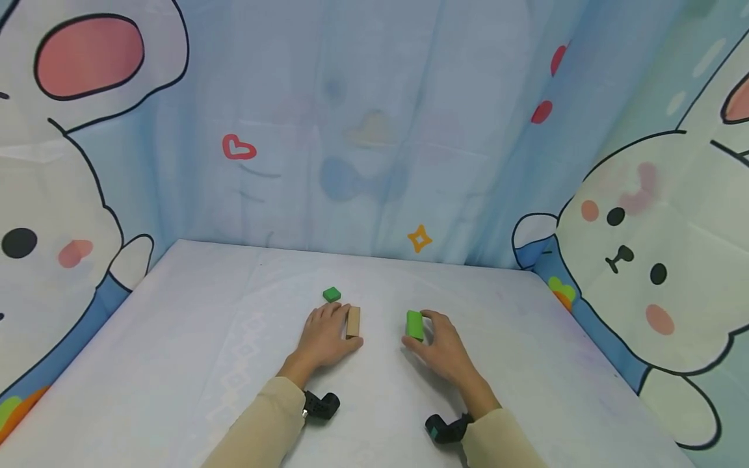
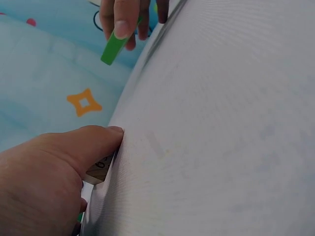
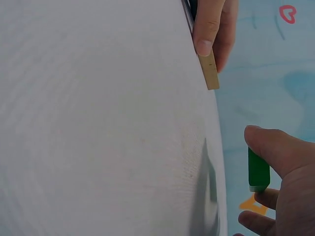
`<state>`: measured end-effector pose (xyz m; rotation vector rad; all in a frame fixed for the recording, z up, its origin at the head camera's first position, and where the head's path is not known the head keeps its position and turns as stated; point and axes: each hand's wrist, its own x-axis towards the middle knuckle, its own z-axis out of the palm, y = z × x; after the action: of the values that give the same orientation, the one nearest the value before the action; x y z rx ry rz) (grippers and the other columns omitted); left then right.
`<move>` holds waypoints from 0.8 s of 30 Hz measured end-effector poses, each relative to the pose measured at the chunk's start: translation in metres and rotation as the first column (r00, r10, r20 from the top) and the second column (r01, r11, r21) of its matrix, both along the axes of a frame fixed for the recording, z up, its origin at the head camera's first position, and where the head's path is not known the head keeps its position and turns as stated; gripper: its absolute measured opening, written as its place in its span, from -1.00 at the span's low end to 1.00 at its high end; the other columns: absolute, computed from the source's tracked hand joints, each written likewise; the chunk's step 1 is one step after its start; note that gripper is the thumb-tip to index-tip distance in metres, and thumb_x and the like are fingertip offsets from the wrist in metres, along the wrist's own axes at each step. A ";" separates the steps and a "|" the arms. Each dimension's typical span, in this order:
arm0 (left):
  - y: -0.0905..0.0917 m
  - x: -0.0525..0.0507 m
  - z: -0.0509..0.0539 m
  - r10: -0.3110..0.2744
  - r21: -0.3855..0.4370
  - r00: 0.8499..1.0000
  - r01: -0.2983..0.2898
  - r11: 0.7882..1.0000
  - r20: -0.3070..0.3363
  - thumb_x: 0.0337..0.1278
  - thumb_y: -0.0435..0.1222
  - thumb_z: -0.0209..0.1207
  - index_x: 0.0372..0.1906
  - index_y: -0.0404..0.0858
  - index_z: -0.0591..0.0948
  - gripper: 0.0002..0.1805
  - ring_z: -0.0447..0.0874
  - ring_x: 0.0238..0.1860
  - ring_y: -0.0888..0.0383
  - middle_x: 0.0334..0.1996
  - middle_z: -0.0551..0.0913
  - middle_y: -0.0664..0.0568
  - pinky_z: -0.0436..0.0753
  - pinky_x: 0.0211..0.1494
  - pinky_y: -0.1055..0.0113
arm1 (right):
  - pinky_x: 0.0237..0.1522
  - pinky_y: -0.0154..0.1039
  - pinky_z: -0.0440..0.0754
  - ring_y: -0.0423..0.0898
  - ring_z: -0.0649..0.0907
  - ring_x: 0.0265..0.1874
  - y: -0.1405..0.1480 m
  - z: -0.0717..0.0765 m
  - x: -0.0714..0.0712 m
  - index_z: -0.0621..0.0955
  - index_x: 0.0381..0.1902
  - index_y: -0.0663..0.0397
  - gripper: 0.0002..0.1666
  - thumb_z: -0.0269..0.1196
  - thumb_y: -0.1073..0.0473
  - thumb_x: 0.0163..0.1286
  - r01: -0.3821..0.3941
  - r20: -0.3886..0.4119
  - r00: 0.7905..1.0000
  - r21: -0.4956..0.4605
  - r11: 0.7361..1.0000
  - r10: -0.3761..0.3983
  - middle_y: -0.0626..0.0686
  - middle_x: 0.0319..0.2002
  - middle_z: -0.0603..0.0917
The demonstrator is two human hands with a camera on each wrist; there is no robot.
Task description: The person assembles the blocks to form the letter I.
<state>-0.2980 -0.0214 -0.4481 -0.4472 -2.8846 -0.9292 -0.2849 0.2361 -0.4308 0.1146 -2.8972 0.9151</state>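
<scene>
In the head view my left hand (image 1: 324, 335) holds a plain wooden block (image 1: 354, 322) between thumb and fingers, low at the table top. Its end, with a dark printed mark, shows under the thumb in the left wrist view. To the right, my right hand (image 1: 443, 346) pinches a bright green block (image 1: 414, 325) between thumb and fingers. The right wrist view shows this green block (image 3: 259, 169) raised, with a shadow on the cloth below. A smaller green block (image 1: 331, 294) lies just beyond the left fingertips, apart from the wooden one.
A white cloth covers the table (image 1: 193, 364). Behind it hangs a blue curtain (image 1: 328, 97) with cartoon animals printed on it. Each wrist carries a small black camera, the left camera (image 1: 322, 405) and the right camera (image 1: 447, 429).
</scene>
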 end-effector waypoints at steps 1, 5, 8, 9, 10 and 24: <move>0.000 0.000 0.000 0.000 0.002 1.000 0.000 1.000 0.001 0.30 0.03 0.28 0.54 -0.28 0.34 -0.17 0.20 0.56 -0.23 0.52 0.31 -0.23 0.14 0.63 -0.17 | 0.48 0.33 0.34 0.32 0.34 0.50 -0.001 0.000 0.001 0.29 0.51 0.27 -0.07 0.36 -0.09 0.39 -0.001 -0.001 1.000 0.001 1.000 0.001 0.36 0.50 0.33; 0.000 0.001 0.000 0.001 0.004 1.000 -0.001 1.000 -0.002 0.30 0.03 0.28 0.54 -0.28 0.34 -0.17 0.20 0.56 -0.23 0.52 0.32 -0.24 0.14 0.63 -0.17 | 0.47 0.33 0.34 0.32 0.34 0.50 -0.003 0.001 0.005 0.30 0.51 0.27 -0.08 0.36 -0.08 0.39 -0.011 -0.004 1.000 -0.003 1.000 0.011 0.35 0.50 0.33; 0.000 0.001 0.001 0.002 0.004 1.000 -0.002 1.000 -0.006 0.30 0.03 0.29 0.53 -0.28 0.35 -0.17 0.20 0.56 -0.23 0.52 0.32 -0.24 0.15 0.63 -0.17 | 0.47 0.33 0.34 0.32 0.34 0.50 -0.006 0.002 0.007 0.31 0.51 0.26 -0.08 0.37 -0.08 0.38 -0.014 -0.013 1.000 -0.005 1.000 0.014 0.35 0.49 0.35; 0.000 0.001 0.001 0.001 0.003 1.000 0.000 1.000 -0.007 0.30 0.03 0.28 0.53 -0.28 0.35 -0.17 0.20 0.56 -0.23 0.52 0.32 -0.24 0.15 0.63 -0.17 | 0.47 0.33 0.34 0.32 0.35 0.50 -0.007 0.003 0.008 0.32 0.50 0.26 -0.08 0.37 -0.08 0.37 -0.014 -0.015 1.000 -0.004 1.000 0.014 0.34 0.49 0.35; 0.000 0.001 0.001 -0.001 0.005 1.000 0.001 1.000 -0.006 0.30 0.03 0.28 0.53 -0.29 0.35 -0.17 0.20 0.56 -0.23 0.52 0.32 -0.24 0.14 0.63 -0.17 | 0.47 0.33 0.34 0.32 0.35 0.50 -0.008 0.003 0.009 0.32 0.50 0.26 -0.08 0.38 -0.09 0.37 -0.016 -0.016 1.000 -0.002 1.000 0.016 0.34 0.49 0.36; 0.001 0.001 0.001 0.002 0.007 1.000 -0.002 1.000 0.002 0.29 0.04 0.29 0.54 -0.28 0.34 -0.16 0.20 0.56 -0.23 0.52 0.32 -0.23 0.14 0.63 -0.17 | 0.47 0.32 0.36 0.31 0.37 0.49 -0.018 0.005 0.022 0.38 0.46 0.24 -0.09 0.42 -0.12 0.33 -0.050 -0.003 0.999 -0.003 0.999 0.050 0.31 0.46 0.41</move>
<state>-0.2972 -0.0205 -0.4471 -0.4433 -2.8821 -0.9394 -0.2625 0.2182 -0.4263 0.1890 -2.9032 0.9261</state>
